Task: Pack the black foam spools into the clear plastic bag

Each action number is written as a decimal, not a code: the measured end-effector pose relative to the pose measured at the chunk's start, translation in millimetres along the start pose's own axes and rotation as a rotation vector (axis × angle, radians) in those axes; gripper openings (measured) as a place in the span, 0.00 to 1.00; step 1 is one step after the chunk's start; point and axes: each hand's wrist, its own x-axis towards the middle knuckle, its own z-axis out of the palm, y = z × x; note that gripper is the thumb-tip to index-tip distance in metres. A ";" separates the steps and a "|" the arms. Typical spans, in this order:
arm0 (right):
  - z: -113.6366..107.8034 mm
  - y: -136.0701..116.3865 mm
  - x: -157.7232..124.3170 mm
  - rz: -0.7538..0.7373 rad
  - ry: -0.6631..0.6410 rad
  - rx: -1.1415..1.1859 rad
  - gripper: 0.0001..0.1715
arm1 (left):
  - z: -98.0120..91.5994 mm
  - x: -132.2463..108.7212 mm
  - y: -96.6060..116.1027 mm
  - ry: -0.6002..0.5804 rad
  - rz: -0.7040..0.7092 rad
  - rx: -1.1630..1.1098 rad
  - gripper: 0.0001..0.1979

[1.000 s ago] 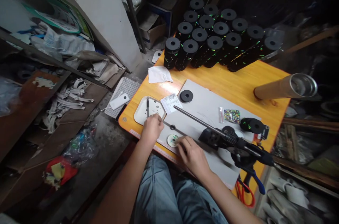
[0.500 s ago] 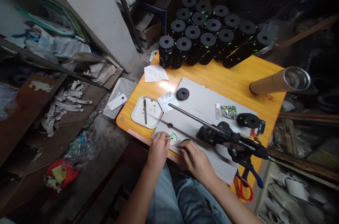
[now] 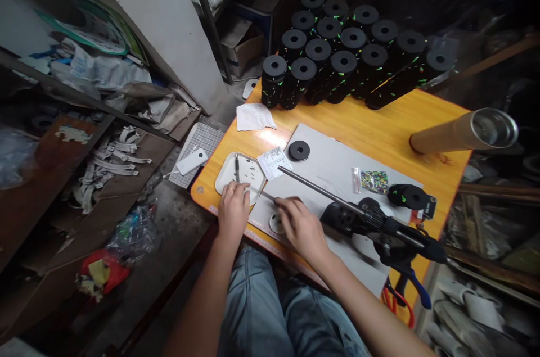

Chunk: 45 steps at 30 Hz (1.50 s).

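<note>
Both hands work at the near left corner of the worktop [image 3: 379,126], an orange-topped table. The left hand [image 3: 233,208] rests on the near rim of a white tray [image 3: 225,177] with its fingers curled down and close together; whether it grips anything cannot be told. The right hand [image 3: 301,227] lies just beside it on a grey mat [image 3: 333,157]. Its fingers are stretched forward and narrow, their tips at a thin metal pin [image 3: 266,195] that runs from the tray onto the mat. Whether they pinch the pin or only touch it cannot be told. A small pale disc [image 3: 276,225] lies on the mat, partly hidden under the right hand's thumb side.

A pen [image 3: 237,166] lies in the tray, and a printed paper slip [image 3: 274,161] lies against the tray's far right side. A black washer [image 3: 299,150] sits on the mat beyond the slip. A long steel rod [image 3: 316,189] runs across the mat from the slip to a black hand tool [image 3: 367,221] near the right hand. A clear packet of coloured bits [image 3: 373,181] and a black spool [image 3: 411,197] lie toward the right edge. A cluster of black rolls [image 3: 346,53] stands at the far edge, a cardboard tube [image 3: 455,133] lies at the far right corner, and a white cloth [image 3: 253,117] lies near the far left corner.
</note>
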 end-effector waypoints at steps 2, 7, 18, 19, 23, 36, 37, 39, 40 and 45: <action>1.9 -12.1 34.3 -0.014 0.020 -0.086 0.18 | -2.0 19.7 -12.3 0.010 0.007 0.058 0.10; 12.9 -31.5 117.2 -0.049 -0.004 -0.320 0.18 | -2.0 48.0 -22.3 0.009 -0.010 0.120 0.10; 31.6 -41.2 154.4 -0.073 -0.125 -0.485 0.16 | -1.1 50.7 -29.0 -0.150 0.105 0.230 0.07; 28.9 -40.6 151.4 -0.063 -0.112 -0.466 0.15 | -1.4 52.6 -29.3 -0.158 0.117 0.229 0.07; 16.4 -27.9 121.6 -0.014 0.033 -0.185 0.10 | -1.7 61.2 -28.5 -0.187 0.161 0.224 0.05; 15.5 22.0 -22.7 -0.002 -0.058 -0.012 0.06 | -4.6 45.1 -27.6 -0.117 0.096 0.090 0.07; 15.7 21.9 -24.4 -0.008 -0.064 -0.042 0.06 | -5.9 41.9 -28.1 -0.107 0.099 0.072 0.07; 14.7 20.2 -22.9 -0.013 -0.056 -0.066 0.06 | -8.9 33.3 -27.5 -0.087 0.104 0.043 0.06; 13.6 18.4 -19.8 -0.013 -0.043 -0.061 0.07 | -10.6 27.5 -26.0 -0.072 0.102 0.029 0.06; 6.4 -0.1 19.6 -0.017 0.053 -0.027 0.14 | -10.9 -17.4 -3.9 -0.041 0.106 -0.150 0.03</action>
